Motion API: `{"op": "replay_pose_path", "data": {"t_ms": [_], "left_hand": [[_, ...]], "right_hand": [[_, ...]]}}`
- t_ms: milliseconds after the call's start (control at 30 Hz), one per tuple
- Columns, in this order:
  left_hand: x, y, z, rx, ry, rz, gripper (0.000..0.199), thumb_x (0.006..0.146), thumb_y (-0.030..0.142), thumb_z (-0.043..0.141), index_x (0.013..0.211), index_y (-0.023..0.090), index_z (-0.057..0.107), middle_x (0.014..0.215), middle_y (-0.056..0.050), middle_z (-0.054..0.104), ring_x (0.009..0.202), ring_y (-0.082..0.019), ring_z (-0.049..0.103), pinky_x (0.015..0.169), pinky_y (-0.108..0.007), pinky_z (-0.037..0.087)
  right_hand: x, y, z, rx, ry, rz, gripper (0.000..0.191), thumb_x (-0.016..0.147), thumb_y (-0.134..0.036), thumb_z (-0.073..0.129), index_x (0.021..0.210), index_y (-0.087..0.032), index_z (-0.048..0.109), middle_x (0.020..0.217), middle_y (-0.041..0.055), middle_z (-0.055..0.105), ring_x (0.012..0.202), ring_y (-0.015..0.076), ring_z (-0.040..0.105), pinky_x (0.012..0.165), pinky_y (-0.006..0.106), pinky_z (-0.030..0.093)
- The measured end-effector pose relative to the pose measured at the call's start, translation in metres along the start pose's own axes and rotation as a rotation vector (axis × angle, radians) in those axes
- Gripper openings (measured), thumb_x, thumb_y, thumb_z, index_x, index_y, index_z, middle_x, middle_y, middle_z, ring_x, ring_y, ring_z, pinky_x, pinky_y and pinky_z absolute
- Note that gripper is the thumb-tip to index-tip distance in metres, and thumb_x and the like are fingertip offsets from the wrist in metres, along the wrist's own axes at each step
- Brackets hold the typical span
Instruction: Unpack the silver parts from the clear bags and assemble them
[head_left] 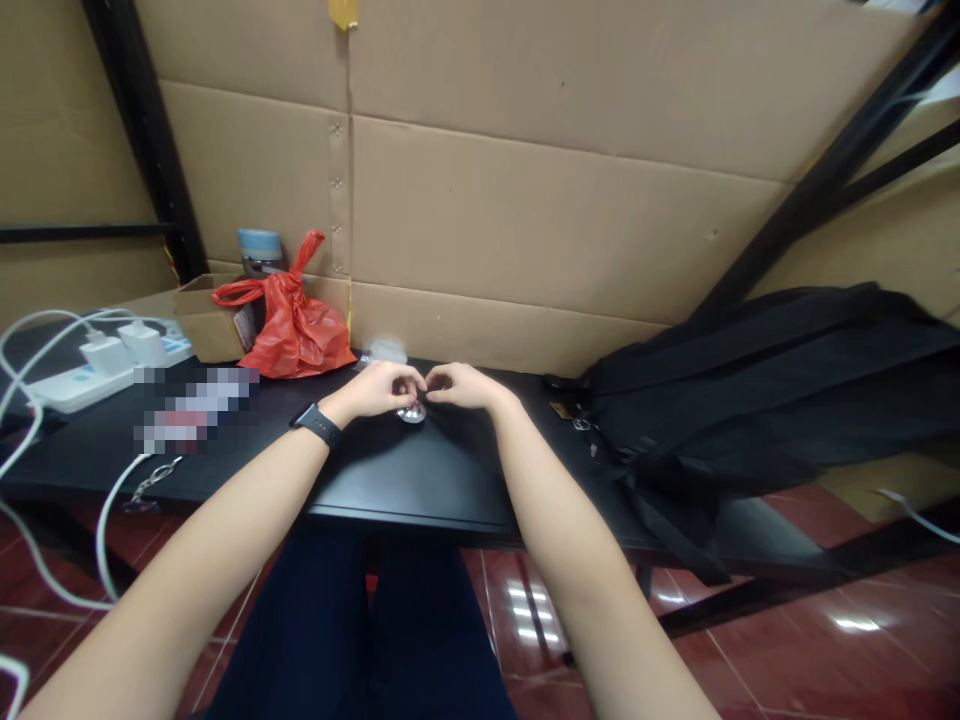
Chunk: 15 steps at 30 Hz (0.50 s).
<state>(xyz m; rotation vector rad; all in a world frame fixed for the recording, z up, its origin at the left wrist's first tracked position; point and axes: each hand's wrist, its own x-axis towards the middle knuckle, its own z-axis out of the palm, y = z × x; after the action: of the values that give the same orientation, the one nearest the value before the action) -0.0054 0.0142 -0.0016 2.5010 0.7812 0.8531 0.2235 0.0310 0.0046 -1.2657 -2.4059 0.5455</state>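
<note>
Both hands are close together over the black table (420, 470), near its back edge. My left hand (384, 388), with a dark watch on the wrist, has its fingers curled at a small shiny, clear or silvery round object (411, 412). My right hand (459, 386) is curled just to the right, its fingertips almost meeting those of the left. What lies between the fingertips is too small and hidden to name. Behind the left hand lies a crumpled clear plastic piece (386, 351).
A red plastic bag (300, 330), an open cardboard box (208, 325), a blue-lidded jar (259, 248) and a white power strip (82, 385) with cables stand at the left. A black bag or cloth (750, 380) covers the right. Cardboard panels (525, 200) rise behind.
</note>
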Motion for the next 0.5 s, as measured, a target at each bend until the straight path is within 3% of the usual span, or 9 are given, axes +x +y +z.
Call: {"op": "replay_pose_path", "data": {"t_ms": [133, 233, 433, 500], "left_hand": [[-0.001, -0.003, -0.006, 0.034, 0.183, -0.045, 0.02, 0.081, 0.022, 0.066, 0.099, 0.018, 0.073, 0.084, -0.002, 0.077, 0.079, -0.016, 0.071, 0.075, -0.023, 0.052], [-0.002, -0.001, -0.008, 0.058, 0.251, -0.058, 0.017, 0.082, 0.023, 0.064, 0.096, 0.018, 0.073, 0.087, -0.003, 0.077, 0.083, -0.017, 0.072, 0.079, -0.025, 0.053], [-0.002, 0.005, -0.008, 0.072, 0.273, -0.072, 0.016, 0.085, 0.025, 0.061, 0.094, 0.018, 0.072, 0.091, -0.004, 0.077, 0.085, -0.019, 0.071, 0.083, -0.028, 0.053], [-0.001, 0.004, -0.008, 0.073, 0.303, -0.079, 0.017, 0.087, 0.026, 0.059, 0.095, 0.018, 0.072, 0.092, -0.004, 0.077, 0.087, -0.019, 0.071, 0.085, -0.028, 0.053]], "right_hand": [[0.003, -0.003, 0.007, 0.172, -0.052, -0.062, 0.039, 0.074, -0.025, 0.079, 0.111, -0.016, 0.069, 0.11, 0.0074, 0.072, 0.08, 0.0144, 0.066, 0.076, 0.028, 0.052], [0.006, -0.011, 0.014, 0.285, -0.037, -0.128, 0.049, 0.071, -0.03, 0.083, 0.115, -0.016, 0.067, 0.11, 0.0078, 0.072, 0.078, 0.0138, 0.066, 0.075, 0.027, 0.053], [0.012, -0.023, 0.026, 0.154, 0.051, -0.096, 0.049, 0.071, -0.035, 0.083, 0.114, -0.015, 0.07, 0.083, 0.0008, 0.071, 0.071, 0.0143, 0.063, 0.073, 0.027, 0.049], [0.013, -0.022, 0.027, 0.117, 0.065, -0.092, 0.05, 0.071, -0.032, 0.083, 0.116, -0.016, 0.07, 0.082, 0.0002, 0.071, 0.07, 0.014, 0.063, 0.074, 0.027, 0.049]]}}
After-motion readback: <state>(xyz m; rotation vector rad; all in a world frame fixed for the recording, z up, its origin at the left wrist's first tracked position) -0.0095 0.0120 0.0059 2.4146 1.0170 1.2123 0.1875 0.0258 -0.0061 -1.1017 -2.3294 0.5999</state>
